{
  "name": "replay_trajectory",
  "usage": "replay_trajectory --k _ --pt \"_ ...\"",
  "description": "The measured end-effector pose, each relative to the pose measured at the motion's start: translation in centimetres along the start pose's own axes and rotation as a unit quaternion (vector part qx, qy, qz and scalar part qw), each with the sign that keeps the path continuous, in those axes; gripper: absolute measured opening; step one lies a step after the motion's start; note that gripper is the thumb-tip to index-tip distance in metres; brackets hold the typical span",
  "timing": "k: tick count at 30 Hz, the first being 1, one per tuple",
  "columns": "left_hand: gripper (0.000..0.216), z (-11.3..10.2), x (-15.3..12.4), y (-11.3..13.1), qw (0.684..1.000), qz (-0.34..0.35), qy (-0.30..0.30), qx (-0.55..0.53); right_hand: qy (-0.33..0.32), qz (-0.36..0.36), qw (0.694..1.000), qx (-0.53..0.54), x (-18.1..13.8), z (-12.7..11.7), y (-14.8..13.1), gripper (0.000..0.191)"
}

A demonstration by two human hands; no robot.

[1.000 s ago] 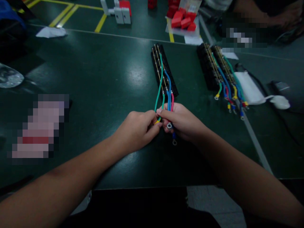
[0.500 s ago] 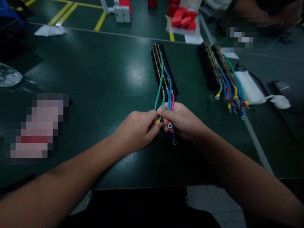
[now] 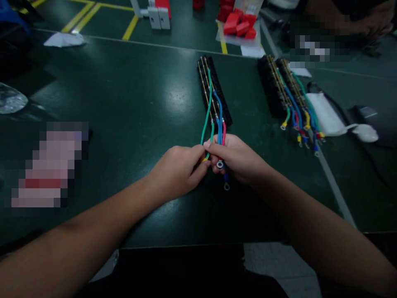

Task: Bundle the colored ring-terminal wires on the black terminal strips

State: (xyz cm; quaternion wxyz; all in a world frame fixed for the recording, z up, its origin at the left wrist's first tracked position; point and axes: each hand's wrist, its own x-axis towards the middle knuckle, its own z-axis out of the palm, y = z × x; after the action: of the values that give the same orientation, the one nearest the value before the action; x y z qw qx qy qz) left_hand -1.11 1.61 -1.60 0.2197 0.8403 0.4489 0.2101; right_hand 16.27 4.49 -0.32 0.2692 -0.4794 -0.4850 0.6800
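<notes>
A black terminal strip [image 3: 214,89] lies on the dark green table [image 3: 124,103], with green, blue and red wires [image 3: 217,124] running from it toward me. My right hand [image 3: 237,159] is closed round the bundle of wire ends; ring terminals [image 3: 223,174] stick out below its fingers. My left hand [image 3: 178,171] is closed beside it, pinching a yellow-tipped green wire end [image 3: 205,158]. The two hands touch at the fingertips.
Two more wired terminal strips [image 3: 283,89] lie to the right, next to a white pouch [image 3: 325,114] and a white object [image 3: 366,132]. Red blocks [image 3: 237,25] and white parts [image 3: 156,16] sit at the far edge. Another person's arm [image 3: 350,16] is at the top right.
</notes>
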Motion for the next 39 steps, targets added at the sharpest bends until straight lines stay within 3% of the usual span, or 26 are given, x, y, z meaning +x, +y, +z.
replay_trajectory --k 39 --pt "0.020 -0.14 -0.05 0.01 1.000 0.007 -0.002 0.021 -0.003 -0.008 1.000 -0.028 -0.05 0.12 0.06 0.036"
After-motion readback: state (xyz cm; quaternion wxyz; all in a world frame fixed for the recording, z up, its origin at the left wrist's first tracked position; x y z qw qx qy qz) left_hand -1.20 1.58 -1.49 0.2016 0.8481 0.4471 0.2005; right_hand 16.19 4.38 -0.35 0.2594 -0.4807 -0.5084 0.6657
